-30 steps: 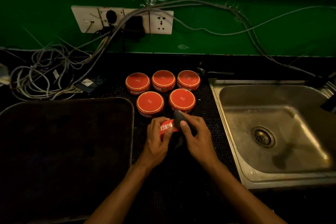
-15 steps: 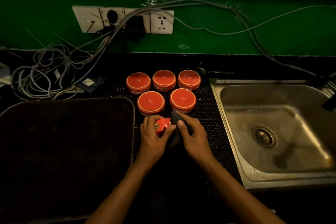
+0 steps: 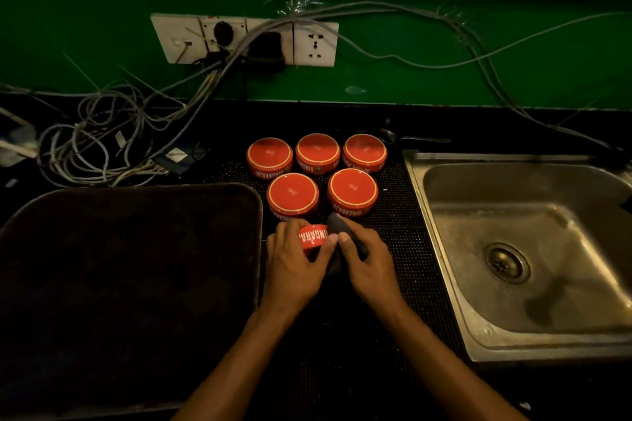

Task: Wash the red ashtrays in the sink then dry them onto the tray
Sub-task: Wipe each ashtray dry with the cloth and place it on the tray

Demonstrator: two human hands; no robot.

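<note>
Six red ashtrays in all: five [image 3: 318, 174] upside down on the black mat [image 3: 403, 215] toward the table's back edge, three behind and two in front, and a sixth ashtray [image 3: 313, 238] tipped on its side just in front of them, white lettering outward. Held by the left hand [image 3: 294, 267], thumb and fingers curled round its rim; right hand [image 3: 367, 263] gripping a dark cloth [image 3: 337, 224], pressed against the ashtray's right-hand side. Likely the drying step, judging by the cloth and by the sink [image 3: 444, 249] at the table's right end with nothing in it. Dark tray [image 3: 136, 191] at the left end, nothing visible on it in the poor light, so probably none finished yet. To do this well: turn the ashtray steadily with the left hand while keeping the cloth still against it, covering the whole wall, then push the cloth into the bowl and any cigarette notches, where water tends to sit. Firm grip advisable, a glazed, wet piece being liable to slip. Best worked low over the mat, a drop being softer there. Worth keeping drips clear of the wall sockets [image 3: 244, 39] and loose cables [image 3: 102, 147] at the back left.
</note>
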